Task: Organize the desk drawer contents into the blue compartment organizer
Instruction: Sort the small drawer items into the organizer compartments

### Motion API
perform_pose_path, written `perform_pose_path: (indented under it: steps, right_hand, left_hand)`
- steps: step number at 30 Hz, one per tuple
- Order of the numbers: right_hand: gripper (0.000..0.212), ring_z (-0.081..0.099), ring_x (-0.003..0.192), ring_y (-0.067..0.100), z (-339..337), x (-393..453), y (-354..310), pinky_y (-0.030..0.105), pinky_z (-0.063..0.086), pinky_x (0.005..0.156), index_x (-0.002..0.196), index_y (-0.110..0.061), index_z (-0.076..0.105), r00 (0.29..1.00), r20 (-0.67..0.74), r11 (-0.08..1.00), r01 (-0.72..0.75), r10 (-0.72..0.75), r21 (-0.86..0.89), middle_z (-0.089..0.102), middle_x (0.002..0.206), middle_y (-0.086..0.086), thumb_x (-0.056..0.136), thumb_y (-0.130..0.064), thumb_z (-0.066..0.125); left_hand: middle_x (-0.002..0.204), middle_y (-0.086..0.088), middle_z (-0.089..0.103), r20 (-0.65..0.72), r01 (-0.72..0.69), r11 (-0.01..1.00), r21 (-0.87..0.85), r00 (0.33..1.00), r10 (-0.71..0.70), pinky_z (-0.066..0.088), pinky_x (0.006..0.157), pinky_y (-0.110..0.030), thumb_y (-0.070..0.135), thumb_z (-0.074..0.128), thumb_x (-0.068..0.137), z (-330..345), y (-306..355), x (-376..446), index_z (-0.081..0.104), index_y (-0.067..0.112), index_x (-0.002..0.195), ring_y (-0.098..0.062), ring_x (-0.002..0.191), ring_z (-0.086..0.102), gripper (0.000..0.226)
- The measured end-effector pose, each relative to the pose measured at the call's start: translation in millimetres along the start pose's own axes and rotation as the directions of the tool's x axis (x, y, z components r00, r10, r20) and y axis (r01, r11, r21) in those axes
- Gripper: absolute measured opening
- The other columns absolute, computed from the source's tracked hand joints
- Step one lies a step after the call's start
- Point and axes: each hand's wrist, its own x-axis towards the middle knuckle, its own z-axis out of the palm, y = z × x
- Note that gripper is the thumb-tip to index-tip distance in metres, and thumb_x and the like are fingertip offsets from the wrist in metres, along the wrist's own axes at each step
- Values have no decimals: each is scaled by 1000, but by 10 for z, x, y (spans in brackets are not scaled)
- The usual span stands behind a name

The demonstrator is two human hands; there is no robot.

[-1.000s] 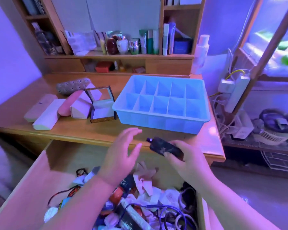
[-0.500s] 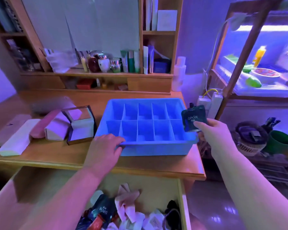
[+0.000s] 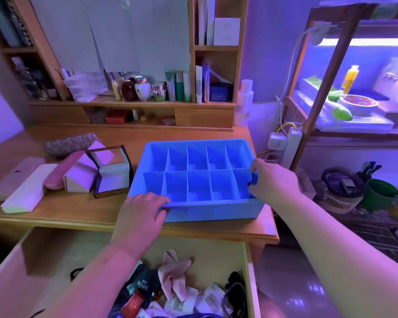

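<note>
The blue compartment organizer (image 3: 216,211) stands on the desk, its visible compartments bare. My left hand (image 3: 140,212) grips its front rim near the left corner, fingers over the edge and thumb under it. At the organizer's right side, over the near right compartment, my right hand (image 3: 274,180) curls round a small dark pouch (image 3: 254,179), of which only a sliver shows. Below, the open drawer (image 3: 55,249) holds a heap of sachets, a dark DPOR pouch (image 3: 143,286), a pink cloth (image 3: 174,269) and cables.
On the desk's left lie an open jewellery box (image 3: 112,173), a pink case (image 3: 60,173), two pale long cases and a patterned pouch (image 3: 71,143). A power strip (image 3: 290,143) hangs right of the desk. Bottles and tubes fill the back shelf.
My right hand has carried the dark pouch from above the organizer's right edge down to the near right compartment. My left hand has closed on the front rim. The view has come closer.
</note>
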Motion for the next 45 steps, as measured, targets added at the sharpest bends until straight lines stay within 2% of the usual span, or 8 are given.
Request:
perform_pose_path:
  steps: [3,9,15,18,22,31,39,45]
  right_hand:
    - [6,51,61,17,11,18,-59,21,27,46,80,-23,55,998,50,990,-16,23,-140,55,72,-6,77,-26,60]
    - [27,50,63,18,16,-2,12,23,32,48,67,-19,57,999,50,991,-9,15,-134,52,72,-3,81,-41,60]
    - [6,50,69,25,212,-487,-74,27,34,56,75,-16,69,865,-472,947,275,-167,169,52,71,-3,77,-21,73]
    - [17,59,74,30,395,-708,-162,38,49,71,85,-11,72,790,-534,891,432,-301,137,64,83,4,69,-11,78]
    - [41,58,110,29,686,-1018,-257,49,38,101,111,-11,69,781,-482,849,512,-396,132,61,122,10,70,-12,75]
    - [39,67,94,16,1111,-1483,-445,38,52,91,94,-26,73,807,-166,779,591,-567,210,69,104,-6,56,-21,83]
    - [55,55,112,9,829,-1364,-618,20,42,87,140,-42,34,836,95,761,439,-541,477,38,140,-24,88,-38,51]
    - [26,60,84,14,441,-1187,-627,27,46,70,108,-30,64,867,-87,687,446,-491,574,67,95,-9,82,-28,60]
  left_hand:
    - [77,8,64,-4,-7,1000,5,1000,7,34,67,-30,20,66,84,-7,5,-7,69,22,92,-19,70,56,9]
    - [94,7,67,11,-5,1000,-27,1000,6,39,81,-30,20,62,87,-12,13,-38,68,21,106,-19,87,58,20]
    - [101,4,55,-286,-81,992,-98,957,50,32,92,-15,14,52,88,-24,-169,-451,58,13,108,-10,95,48,21]
    - [92,13,54,-36,105,989,-99,993,-109,45,77,-15,18,55,90,202,-413,-861,60,22,98,0,83,50,11]
    - [117,7,61,363,424,904,63,834,-416,45,95,-23,40,53,91,581,-686,-1306,58,26,122,-7,104,58,33]
    - [122,3,51,371,449,849,280,765,-527,41,96,-32,60,62,73,791,-519,-1264,53,35,122,-19,116,48,56]
    - [83,35,60,304,198,940,-277,946,-109,40,73,-5,15,69,77,258,-64,-1074,62,44,89,16,88,54,33]
    - [99,28,60,109,-94,906,-412,982,151,43,87,-14,8,70,77,-59,379,-517,62,38,104,8,100,52,41]
